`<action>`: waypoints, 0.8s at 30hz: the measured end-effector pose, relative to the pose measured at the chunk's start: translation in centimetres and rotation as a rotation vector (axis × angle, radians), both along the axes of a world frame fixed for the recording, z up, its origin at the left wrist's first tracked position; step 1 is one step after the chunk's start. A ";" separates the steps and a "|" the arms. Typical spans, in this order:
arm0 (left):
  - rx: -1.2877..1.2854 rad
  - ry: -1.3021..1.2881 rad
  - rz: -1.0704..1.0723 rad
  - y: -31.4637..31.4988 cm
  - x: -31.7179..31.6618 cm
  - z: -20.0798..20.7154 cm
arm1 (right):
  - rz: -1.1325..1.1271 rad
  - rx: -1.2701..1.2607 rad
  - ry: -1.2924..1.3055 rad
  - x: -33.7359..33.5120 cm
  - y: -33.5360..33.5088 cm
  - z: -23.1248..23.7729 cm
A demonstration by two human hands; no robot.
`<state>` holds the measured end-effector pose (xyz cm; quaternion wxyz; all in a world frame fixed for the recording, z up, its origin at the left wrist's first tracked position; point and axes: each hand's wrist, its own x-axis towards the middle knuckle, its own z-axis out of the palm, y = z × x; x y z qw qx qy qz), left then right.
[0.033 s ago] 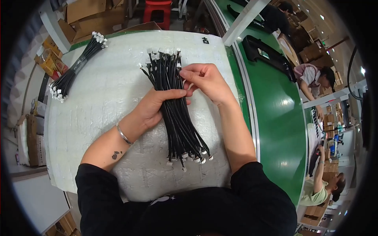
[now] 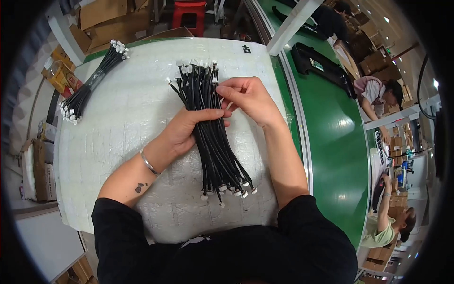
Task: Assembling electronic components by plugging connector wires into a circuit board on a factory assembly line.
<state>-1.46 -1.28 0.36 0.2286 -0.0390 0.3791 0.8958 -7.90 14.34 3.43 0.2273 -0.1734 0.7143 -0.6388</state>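
Observation:
A thick bundle of black cables (image 2: 215, 142) with small white connectors at both ends lies lengthwise before me. My left hand (image 2: 191, 125) is closed around its middle, thumb across the top; the other left fingers are mostly hidden beneath the cables. At the bundle's upper right edge, my right hand (image 2: 241, 97) pinches a single black cable (image 2: 216, 87) just below its white connector. The right fingertips partly cover that cable, and they sit close to the left thumb. A second cable bundle (image 2: 87, 87), bound around its middle, rests at the far left, apart from both hands.
The work surface is a pale, plastic-wrapped pad (image 2: 118, 142). Along its right side runs a green conveyor (image 2: 331, 142) bearing a black housing (image 2: 321, 68). A white post (image 2: 295, 28) rises at the back right. Cardboard boxes (image 2: 104, 19) and a red stool (image 2: 188, 14) stand behind; co-workers sit beyond the conveyor.

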 end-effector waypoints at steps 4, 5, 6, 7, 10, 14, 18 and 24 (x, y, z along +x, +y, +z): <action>-0.021 0.010 -0.007 0.4 0.1 0.8 | -0.067 0.186 0.178 0.4 0.1 0.2; -0.023 0.011 -0.008 0.3 0.1 0.8 | -0.059 0.073 0.145 0.5 0.0 0.6; -0.008 0.002 -0.020 0.1 0.2 0.7 | -0.051 -0.039 0.111 0.6 -0.1 0.8; 0.005 -0.006 -0.033 0.1 0.0 0.7 | -0.052 -0.042 0.113 0.3 0.1 0.8; 0.003 -0.029 -0.036 0.2 -0.4 0.2 | -0.162 -0.093 -0.052 -0.4 0.6 0.6; 0.078 -0.109 -0.016 0.9 -1.0 -0.5 | -0.175 -0.298 -0.168 -0.9 1.6 0.7; 0.193 -0.231 0.035 -0.3 -2.2 -3.3 | -0.163 -0.599 -0.180 -2.0 4.5 2.9; 0.200 -0.230 0.066 -0.7 -3.8 -3.1 | -0.575 0.173 0.607 -3.3 10.7 9.9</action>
